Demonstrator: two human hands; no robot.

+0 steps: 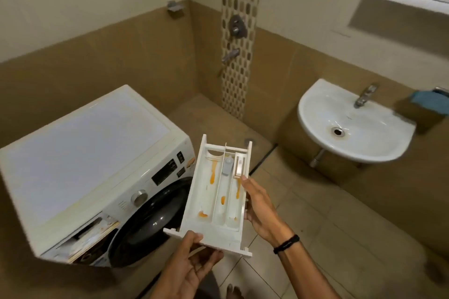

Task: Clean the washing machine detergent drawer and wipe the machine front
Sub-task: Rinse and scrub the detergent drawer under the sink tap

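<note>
Nearest, the left hand pinches the front panel of the detergent drawer, thumb on top and fingers curled beneath. Left of it stands the washing machine, its drawer slot gaping. Orange residue streaks the drawer's compartments. The right hand grips the drawer's right wall. Beyond that hand hangs a white washbasin.

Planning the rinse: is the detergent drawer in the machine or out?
Out: left hand and right hand hold the drawer; its slot gapes.

Washing machine left, drawer centre, sink right
</note>
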